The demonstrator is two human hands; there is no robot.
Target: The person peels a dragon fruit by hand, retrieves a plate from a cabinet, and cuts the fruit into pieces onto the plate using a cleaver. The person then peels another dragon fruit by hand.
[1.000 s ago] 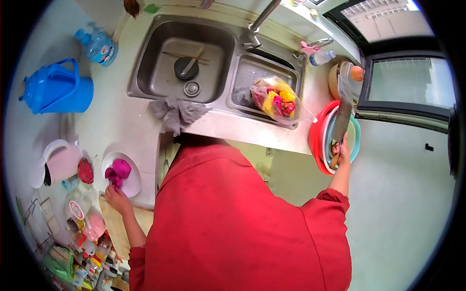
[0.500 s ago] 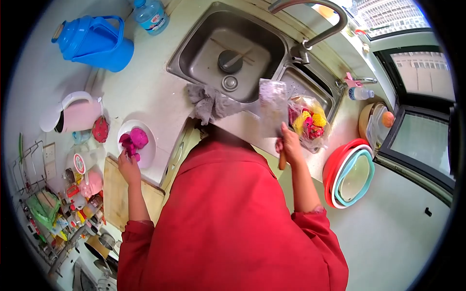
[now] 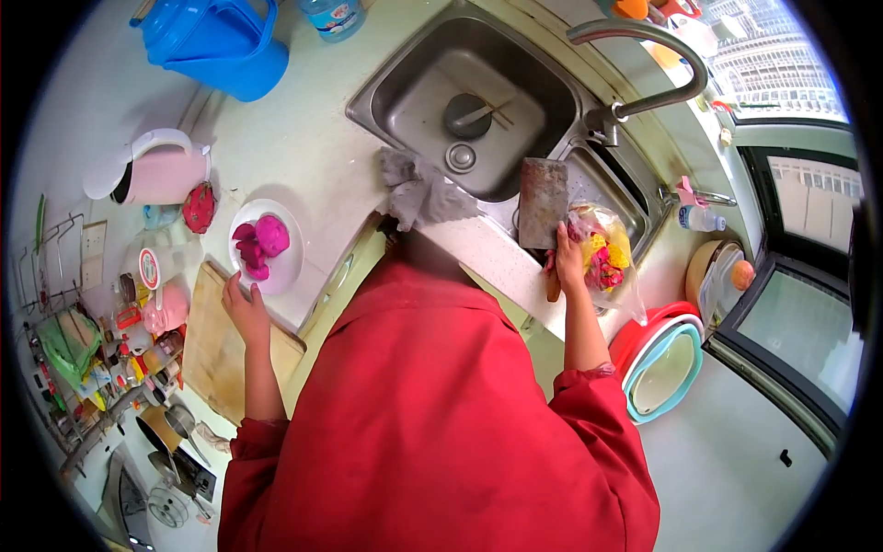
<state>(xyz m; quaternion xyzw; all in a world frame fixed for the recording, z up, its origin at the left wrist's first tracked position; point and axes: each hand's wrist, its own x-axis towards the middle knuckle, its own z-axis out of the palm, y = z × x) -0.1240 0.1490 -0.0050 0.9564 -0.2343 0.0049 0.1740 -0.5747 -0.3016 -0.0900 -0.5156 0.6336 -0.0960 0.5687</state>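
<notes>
Left hand (image 3: pixel 246 308) loose by bowl (image 3: pixel 287 268); right hand (image 3: pixel 569 259) around cleaver (image 3: pixel 543 202)

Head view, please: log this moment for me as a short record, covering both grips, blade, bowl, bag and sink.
Left grip: empty, fingertips by the bowl's rim; contact unclear
Right grip: closed on the cleaver's handle
Cleaver: broad, stained blade, pointing toward the sink
Bowl: white, holding magenta pieces
Bag: clear plastic, yellow and magenta contents, beside the right grip
Sink: larger basin holds thin sticks and a dark round object
</notes>
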